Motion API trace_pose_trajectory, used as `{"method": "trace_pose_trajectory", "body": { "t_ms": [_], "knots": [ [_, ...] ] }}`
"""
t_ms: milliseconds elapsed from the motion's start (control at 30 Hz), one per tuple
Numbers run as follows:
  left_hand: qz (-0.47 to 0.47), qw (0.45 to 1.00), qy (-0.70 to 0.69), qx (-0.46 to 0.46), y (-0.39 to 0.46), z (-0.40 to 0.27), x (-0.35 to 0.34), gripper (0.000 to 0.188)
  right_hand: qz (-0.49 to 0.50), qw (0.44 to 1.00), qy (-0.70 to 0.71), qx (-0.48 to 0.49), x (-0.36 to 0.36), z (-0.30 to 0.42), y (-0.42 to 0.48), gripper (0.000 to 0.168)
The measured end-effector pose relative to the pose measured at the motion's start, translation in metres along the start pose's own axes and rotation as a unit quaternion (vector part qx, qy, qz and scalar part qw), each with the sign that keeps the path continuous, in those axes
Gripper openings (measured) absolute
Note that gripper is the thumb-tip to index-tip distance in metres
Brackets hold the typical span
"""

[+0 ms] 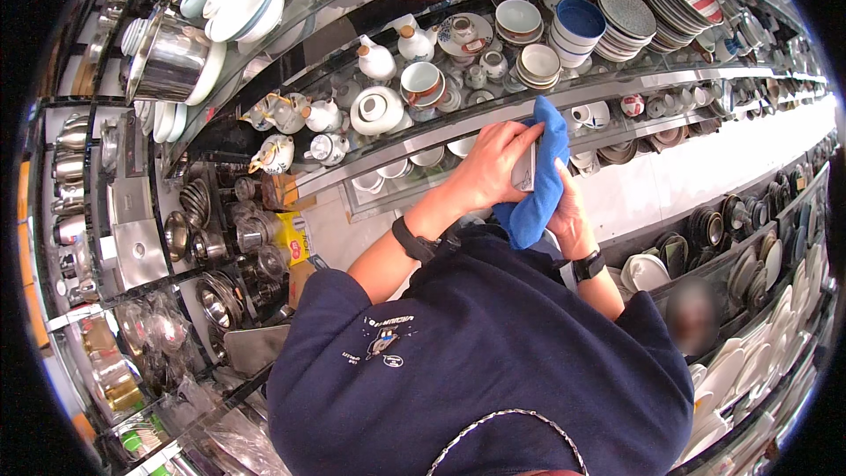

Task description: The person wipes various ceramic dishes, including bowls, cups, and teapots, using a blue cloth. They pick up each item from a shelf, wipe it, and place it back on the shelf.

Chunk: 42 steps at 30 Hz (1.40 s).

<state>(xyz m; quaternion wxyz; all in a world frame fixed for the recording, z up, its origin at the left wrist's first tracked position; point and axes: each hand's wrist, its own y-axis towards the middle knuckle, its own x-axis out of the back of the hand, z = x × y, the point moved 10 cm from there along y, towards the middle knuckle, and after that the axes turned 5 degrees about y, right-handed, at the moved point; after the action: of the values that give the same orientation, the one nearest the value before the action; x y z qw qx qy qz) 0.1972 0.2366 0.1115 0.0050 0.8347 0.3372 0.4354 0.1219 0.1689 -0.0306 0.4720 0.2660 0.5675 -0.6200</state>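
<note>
My left hand (492,162) grips a white ceramic piece (524,175) with a small dark drawing on its side. Most of that piece is hidden by my fingers and a blue cloth (550,172), so I cannot tell whether it is a cup or a dish. The cloth lies along the right side of the piece, and my right hand (567,208) presses it there from the right. Just beyond my hands, a glass shelf (486,116) carries a brown-rimmed cup (423,82), a round white teapot (375,109) and small stacked bowls (538,66).
White bottles with cork-like stoppers (377,59), blue-and-white bowls (578,23) and stacked plates (626,13) crowd the shelf. Steel pots and pans (218,297) fill the left racks. White plates (720,370) line the right racks. A pale floor (634,198) runs between the shelves.
</note>
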Motion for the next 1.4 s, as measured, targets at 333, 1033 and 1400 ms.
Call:
{"method": "trace_pose_trajectory", "body": {
  "t_ms": [333, 1033, 1400],
  "knots": [
    [0.019, 1.0, 0.01, -0.018, -0.005, -0.01, -0.01, 0.096, -0.037, 0.997, -0.074, 0.005, 0.011, -0.002, -0.004, 0.067],
    [-0.023, 0.966, -0.162, 0.2, -0.035, 0.042, -0.009, 0.057, 0.021, 0.949, -0.312, 0.045, -0.052, -0.004, -0.008, 0.086],
    [-0.006, 0.996, -0.04, 0.077, -0.023, 0.004, 0.016, 0.068, 0.069, 0.969, -0.233, 0.034, -0.058, 0.006, -0.009, 0.072]
  ]
}}
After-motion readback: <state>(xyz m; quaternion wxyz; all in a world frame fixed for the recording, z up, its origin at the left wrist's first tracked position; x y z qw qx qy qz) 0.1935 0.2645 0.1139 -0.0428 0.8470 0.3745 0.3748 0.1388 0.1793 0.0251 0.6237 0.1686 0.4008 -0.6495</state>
